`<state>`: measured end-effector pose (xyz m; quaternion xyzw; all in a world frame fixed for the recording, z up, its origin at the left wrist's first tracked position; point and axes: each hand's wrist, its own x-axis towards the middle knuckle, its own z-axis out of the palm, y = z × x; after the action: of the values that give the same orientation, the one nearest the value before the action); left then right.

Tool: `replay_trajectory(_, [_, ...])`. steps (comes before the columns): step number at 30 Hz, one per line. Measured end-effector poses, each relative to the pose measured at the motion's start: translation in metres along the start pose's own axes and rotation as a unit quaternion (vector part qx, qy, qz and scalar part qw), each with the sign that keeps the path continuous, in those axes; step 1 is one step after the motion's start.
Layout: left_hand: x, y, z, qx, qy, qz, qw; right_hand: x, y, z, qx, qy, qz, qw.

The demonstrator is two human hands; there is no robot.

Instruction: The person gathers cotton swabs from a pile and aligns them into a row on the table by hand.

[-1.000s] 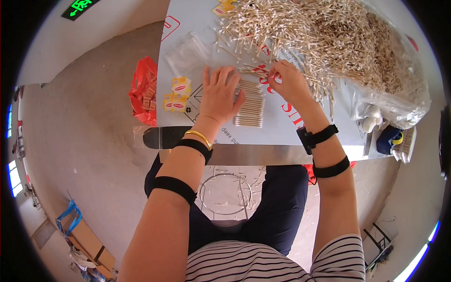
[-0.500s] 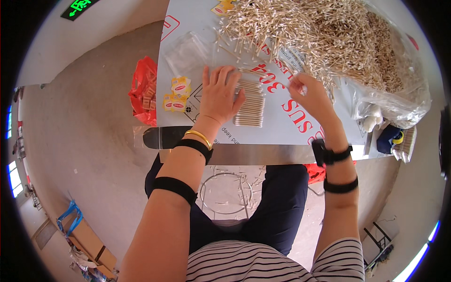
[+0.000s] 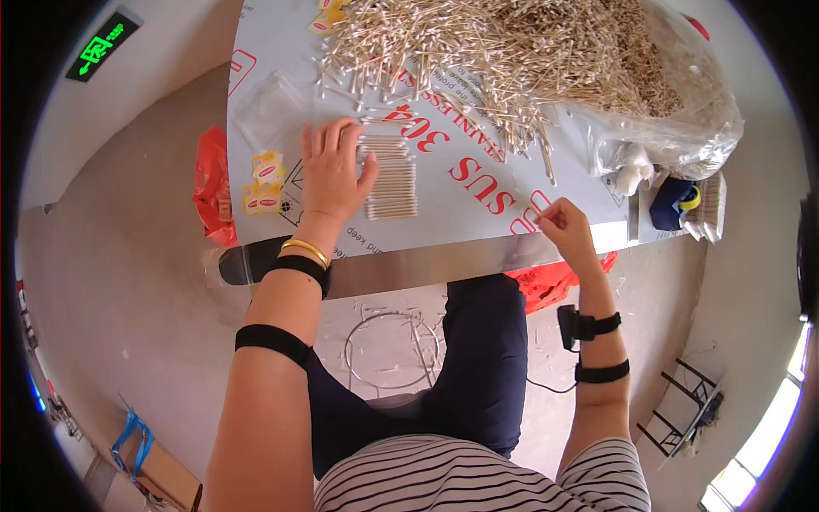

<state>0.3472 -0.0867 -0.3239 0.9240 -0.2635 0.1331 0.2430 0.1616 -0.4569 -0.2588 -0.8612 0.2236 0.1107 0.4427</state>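
A neat row of cotton swabs (image 3: 392,183) lies side by side on the table. My left hand (image 3: 334,175) rests at its left side, fingers spread, the thumb touching or very near the swabs. Out by the table's front edge is my right hand (image 3: 570,232), with thumb and fingers pinched together. Something small and whitish seems to show at its fingertips, too small to make out. Beyond both hands spreads a big heap of loose cotton swabs (image 3: 478,51), partly inside a clear plastic bag (image 3: 712,115).
Left of my left hand are small yellow-and-white labels (image 3: 263,198) and clear bags (image 3: 271,111). A red bag (image 3: 213,183) hangs by the left edge; another red bag (image 3: 546,286) is below the front edge. A dark blue tape dispenser (image 3: 670,205) stands at the right.
My right hand has moved from beside the swab heap toward me, to the table's front edge, still pinched. My left hand stays beside the row. The whole view has shifted.
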Motion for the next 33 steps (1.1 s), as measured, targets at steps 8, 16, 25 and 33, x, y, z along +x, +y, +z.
replay_trajectory(8, [0.0,0.002,0.0,-0.003,-0.003,-0.001,1.0,-0.03,0.012,-0.019,0.066,-0.02,0.04,0.997])
replay_trajectory(16, [0.002,0.004,0.002,-0.002,-0.001,0.007,1.0,-0.103,0.085,-0.055,-0.264,0.055,0.002,0.963])
replay_trajectory(25, [0.003,0.004,0.004,-0.01,-0.002,0.002,1.0,0.024,-0.029,0.052,-0.18,0.141,-0.117,0.966])
replay_trajectory(33, [-0.001,0.001,-0.002,-0.002,-0.01,-0.018,1.0,0.098,-0.14,0.102,-0.232,0.09,-0.354,0.902])
